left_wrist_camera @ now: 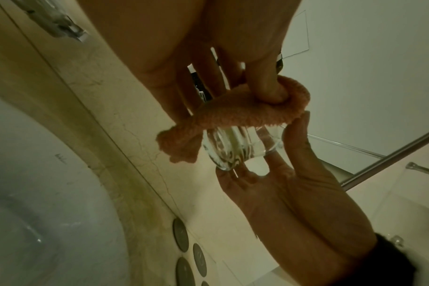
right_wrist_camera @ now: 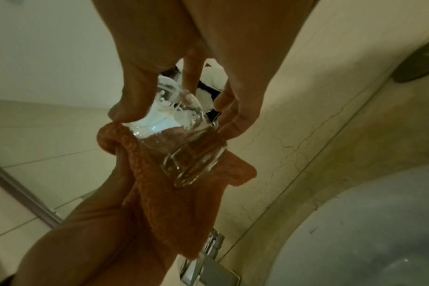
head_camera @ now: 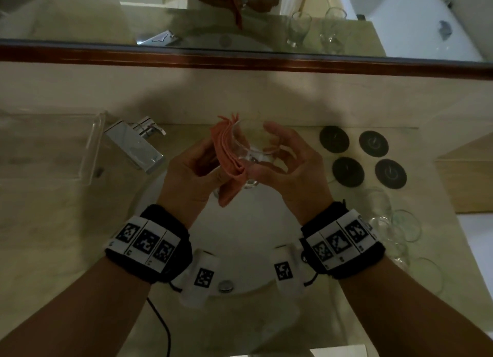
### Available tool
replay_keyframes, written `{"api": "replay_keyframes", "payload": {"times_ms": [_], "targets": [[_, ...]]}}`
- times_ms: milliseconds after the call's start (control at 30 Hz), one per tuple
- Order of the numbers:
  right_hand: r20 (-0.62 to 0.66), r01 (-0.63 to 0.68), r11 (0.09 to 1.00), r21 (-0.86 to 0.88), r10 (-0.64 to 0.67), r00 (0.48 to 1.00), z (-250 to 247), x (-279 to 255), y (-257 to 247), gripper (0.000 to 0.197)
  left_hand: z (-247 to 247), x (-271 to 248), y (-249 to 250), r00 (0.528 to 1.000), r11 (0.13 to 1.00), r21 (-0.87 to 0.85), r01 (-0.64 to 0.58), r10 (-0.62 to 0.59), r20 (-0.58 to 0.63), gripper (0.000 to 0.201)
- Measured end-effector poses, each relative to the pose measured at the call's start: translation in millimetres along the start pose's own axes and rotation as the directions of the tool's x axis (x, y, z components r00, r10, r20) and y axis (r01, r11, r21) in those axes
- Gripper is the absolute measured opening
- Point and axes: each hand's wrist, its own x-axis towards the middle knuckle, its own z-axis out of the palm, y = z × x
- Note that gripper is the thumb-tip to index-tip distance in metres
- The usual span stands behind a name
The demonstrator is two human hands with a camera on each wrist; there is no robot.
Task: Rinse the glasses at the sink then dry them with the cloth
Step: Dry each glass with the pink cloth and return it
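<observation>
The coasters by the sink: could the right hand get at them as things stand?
Probably, but not freely: the right hand holds the glass against the cloth. The coasters lie bare just to its right, nothing between.

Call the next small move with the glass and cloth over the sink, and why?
Probably turn the glass in the right hand against the orange cloth. The left hand presses the folded cloth to one side only; the other side shows bare above the sink.
</observation>
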Motion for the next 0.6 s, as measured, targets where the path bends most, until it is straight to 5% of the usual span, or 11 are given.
{"api": "replay_keyframes", "payload": {"times_ms": [100, 267, 600], "targets": [[0.020, -0.008, 0.999, 0.046, 0.007, 1.000, -3.8, 0.0, -2.6, 0.071, 0.3, 1.6, 2.9, 1.000, 1.000, -0.001, -0.005, 0.005, 0.006, 0.058], [0.054, -0.037, 0.990, 0.138, 0.030, 0.998, -5.7, -0.9, 1.2, 0.043, -1.8, 2.9, 5.4, 1.000, 1.000, -0.003, 0.000, 0.000, -0.018, 0.059], [0.041, 0.014, 0.999, 0.031, -0.015, 0.999, -6.5, 0.8, 0.6, 0.055, -1.9, 0.0, 3.6, 0.996, 0.999, 0.002, -0.041, 0.041, -0.078, 0.059]]}}
